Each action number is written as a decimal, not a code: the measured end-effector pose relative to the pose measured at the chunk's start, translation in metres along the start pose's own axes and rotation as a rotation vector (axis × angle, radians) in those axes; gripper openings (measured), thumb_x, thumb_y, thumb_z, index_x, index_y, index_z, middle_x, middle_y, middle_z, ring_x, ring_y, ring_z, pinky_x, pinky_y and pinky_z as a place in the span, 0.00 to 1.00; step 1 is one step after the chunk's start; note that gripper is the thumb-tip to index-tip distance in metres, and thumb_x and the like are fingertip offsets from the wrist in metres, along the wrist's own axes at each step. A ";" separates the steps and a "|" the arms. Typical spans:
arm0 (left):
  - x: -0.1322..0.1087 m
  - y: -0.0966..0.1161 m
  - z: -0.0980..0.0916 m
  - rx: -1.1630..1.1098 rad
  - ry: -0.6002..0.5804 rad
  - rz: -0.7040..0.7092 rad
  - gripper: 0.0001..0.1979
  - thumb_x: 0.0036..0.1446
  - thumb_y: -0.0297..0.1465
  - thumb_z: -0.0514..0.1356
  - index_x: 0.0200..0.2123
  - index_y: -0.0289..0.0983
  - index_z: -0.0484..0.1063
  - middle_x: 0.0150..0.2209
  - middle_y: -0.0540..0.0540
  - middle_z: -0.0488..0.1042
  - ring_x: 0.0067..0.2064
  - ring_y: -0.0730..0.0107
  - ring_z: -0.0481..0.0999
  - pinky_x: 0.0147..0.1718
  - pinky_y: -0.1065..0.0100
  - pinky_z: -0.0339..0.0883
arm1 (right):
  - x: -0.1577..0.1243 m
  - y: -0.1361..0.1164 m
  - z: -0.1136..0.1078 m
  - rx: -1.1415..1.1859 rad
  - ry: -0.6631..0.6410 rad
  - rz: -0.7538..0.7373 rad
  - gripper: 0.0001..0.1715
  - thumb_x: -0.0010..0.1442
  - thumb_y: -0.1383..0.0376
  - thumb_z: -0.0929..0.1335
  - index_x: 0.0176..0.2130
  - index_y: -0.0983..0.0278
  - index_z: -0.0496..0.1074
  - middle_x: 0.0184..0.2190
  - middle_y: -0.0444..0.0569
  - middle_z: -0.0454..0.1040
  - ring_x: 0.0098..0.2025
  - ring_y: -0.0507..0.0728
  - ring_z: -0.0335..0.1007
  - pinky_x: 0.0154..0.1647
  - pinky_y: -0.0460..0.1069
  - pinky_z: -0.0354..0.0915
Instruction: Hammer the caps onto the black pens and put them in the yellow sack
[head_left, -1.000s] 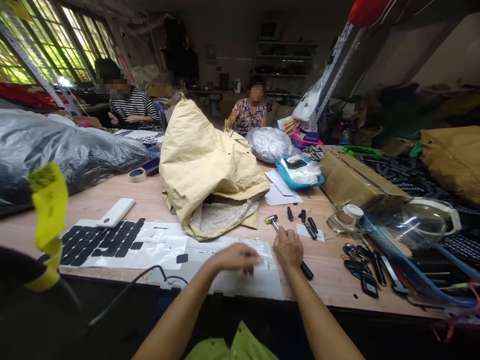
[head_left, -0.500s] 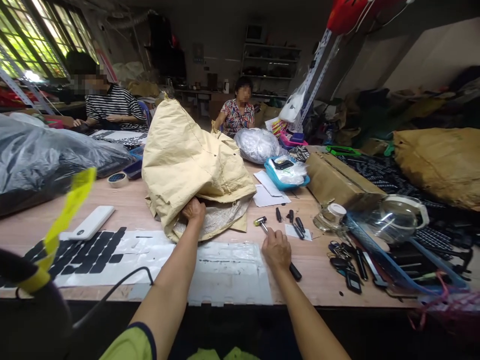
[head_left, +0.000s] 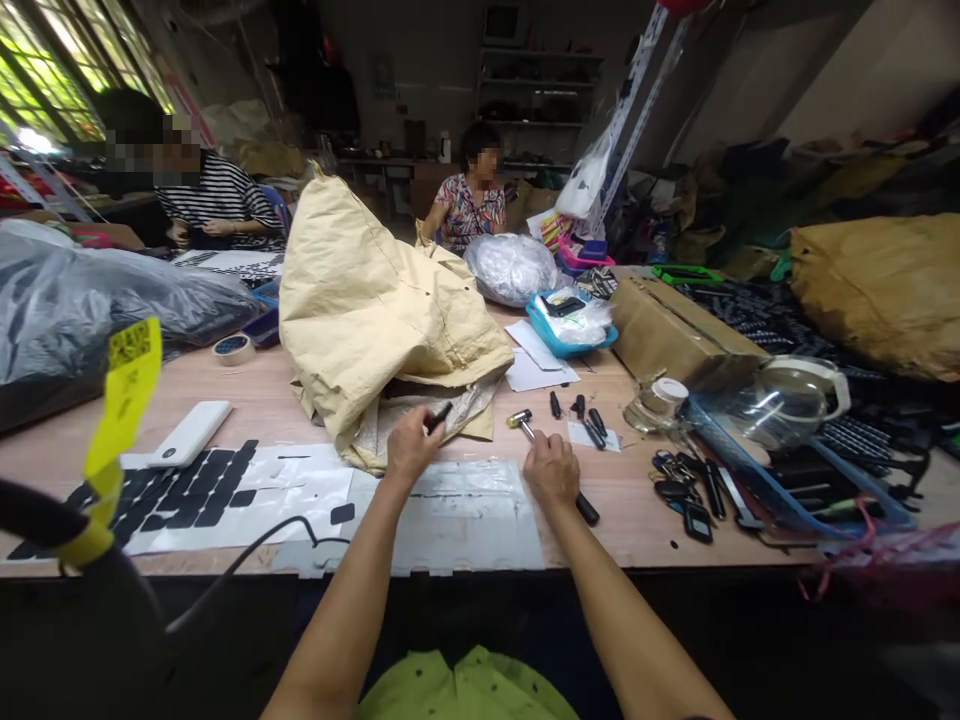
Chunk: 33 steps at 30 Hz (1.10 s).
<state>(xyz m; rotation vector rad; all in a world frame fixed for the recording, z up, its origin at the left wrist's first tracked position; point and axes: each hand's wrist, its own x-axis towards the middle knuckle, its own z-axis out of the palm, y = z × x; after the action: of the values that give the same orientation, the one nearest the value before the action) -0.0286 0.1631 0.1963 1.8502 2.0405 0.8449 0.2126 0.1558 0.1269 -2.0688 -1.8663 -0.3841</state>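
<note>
In front of the sack's mouth, my left hand [head_left: 411,446] is closed on a small black piece [head_left: 439,417], whose exact kind I cannot make out. The large tan paper sack [head_left: 382,300] stands slumped on the table, its opening facing me. My right hand [head_left: 551,468] is wrapped over a small hammer [head_left: 519,418] lying on the table; its head shows beyond the fingers and its black handle end sticks out behind the palm. A translucent mat [head_left: 469,520] lies flat between my hands. Several black tool-like pieces [head_left: 592,428] rest right of the hammer.
At left are black patches [head_left: 214,485] on a white sheet, a white power bank [head_left: 191,433] and a tape roll [head_left: 234,349]. On the right stand a cardboard box [head_left: 675,335], keys [head_left: 679,480] and a blue tray [head_left: 750,460]. Two people [head_left: 469,195] sit across the table.
My left hand has come out of the sack's opening with a small black piece in its fingers. My right hand stays on the hammer. A black patch now shows beside my left forearm.
</note>
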 end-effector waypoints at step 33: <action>-0.038 -0.012 0.046 -0.169 -0.314 0.241 0.07 0.50 0.30 0.72 0.35 0.43 0.83 0.32 0.50 0.75 0.39 0.66 0.72 0.41 0.67 0.63 | -0.087 -0.036 -0.057 0.899 -0.053 -0.173 0.24 0.68 0.65 0.59 0.56 0.57 0.74 0.45 0.51 0.79 0.48 0.56 0.75 0.51 0.50 0.72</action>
<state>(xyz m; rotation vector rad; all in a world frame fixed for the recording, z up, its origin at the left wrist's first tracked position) -0.0070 0.1376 0.1462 2.0109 1.5352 0.7047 0.1683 0.0569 0.1452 -1.3166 -1.7687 0.4190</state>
